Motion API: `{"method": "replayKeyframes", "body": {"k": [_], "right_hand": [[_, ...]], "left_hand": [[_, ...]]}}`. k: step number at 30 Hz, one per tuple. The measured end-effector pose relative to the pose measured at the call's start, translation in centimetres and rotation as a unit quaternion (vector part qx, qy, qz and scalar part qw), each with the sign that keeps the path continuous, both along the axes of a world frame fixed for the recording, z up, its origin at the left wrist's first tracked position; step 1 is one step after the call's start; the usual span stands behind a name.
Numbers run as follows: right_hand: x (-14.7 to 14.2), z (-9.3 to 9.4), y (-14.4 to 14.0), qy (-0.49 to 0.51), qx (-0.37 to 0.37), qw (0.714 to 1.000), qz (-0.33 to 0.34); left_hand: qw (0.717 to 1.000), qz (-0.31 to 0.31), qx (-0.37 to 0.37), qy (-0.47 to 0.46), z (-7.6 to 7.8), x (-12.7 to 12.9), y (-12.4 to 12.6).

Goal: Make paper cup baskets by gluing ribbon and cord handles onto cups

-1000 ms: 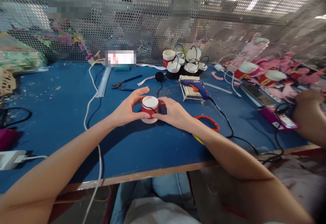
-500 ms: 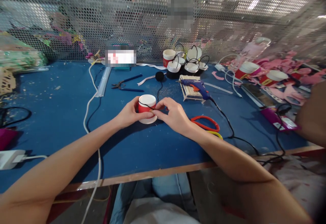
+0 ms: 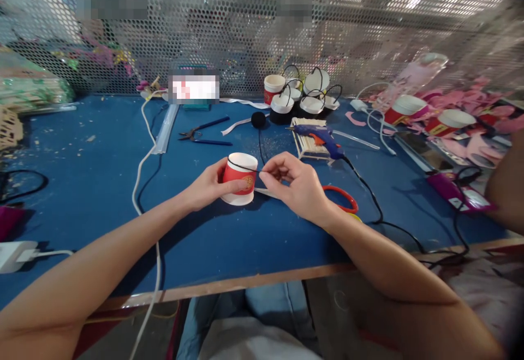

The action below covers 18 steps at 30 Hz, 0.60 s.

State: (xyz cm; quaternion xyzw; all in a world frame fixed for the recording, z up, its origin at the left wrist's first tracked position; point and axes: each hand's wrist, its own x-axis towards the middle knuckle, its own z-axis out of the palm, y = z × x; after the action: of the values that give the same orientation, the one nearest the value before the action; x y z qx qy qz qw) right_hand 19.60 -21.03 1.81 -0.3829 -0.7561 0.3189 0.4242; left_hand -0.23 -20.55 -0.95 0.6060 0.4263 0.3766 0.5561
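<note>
My left hand [image 3: 213, 185] is wrapped round a red and white paper cup [image 3: 232, 173], thumb across its front below a gold emblem. The cup stands on the blue table, its white end up. A thin black cord [image 3: 244, 168] runs across the cup near its top, and my right hand [image 3: 289, 182] pinches it just right of the cup. Behind, a black ball of cord [image 3: 258, 120] lies on the table with a strand trailing toward my right hand. Scissors with a red handle [image 3: 343, 198] lie partly hidden under my right forearm.
Pliers [image 3: 204, 130] lie behind my left hand. A blue glue gun [image 3: 317, 135] rests on a small wooden stick rack [image 3: 305, 149]. Several white cups with black loop handles [image 3: 282, 104] stand at the back. A white cable [image 3: 141, 177] crosses the left side; another person's arm [image 3: 507, 185] shows at right.
My right hand has moved right, away from the cup, drawing the cord out straight. The cup has turned and tilted slightly, and its gold emblem now shows.
</note>
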Motion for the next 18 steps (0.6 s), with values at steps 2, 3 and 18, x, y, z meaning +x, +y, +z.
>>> {"method": "replayKeyframes", "body": {"k": [2,3,18], "right_hand": [[0.07,0.1,0.08,-0.013,0.02,1.0,-0.007],[0.11,0.12,0.11,-0.023,0.029,0.999,-0.011],[0.26,0.04,0.32,-0.042,0.054,0.998,-0.012]], "left_hand": [[1.0,-0.001,0.0,0.0,0.02,0.06,-0.04],[1.0,-0.001,-0.001,0.0,0.02,0.08,-0.06],[0.999,-0.032,-0.018,-0.027,-0.06,0.04,-0.4]]}}
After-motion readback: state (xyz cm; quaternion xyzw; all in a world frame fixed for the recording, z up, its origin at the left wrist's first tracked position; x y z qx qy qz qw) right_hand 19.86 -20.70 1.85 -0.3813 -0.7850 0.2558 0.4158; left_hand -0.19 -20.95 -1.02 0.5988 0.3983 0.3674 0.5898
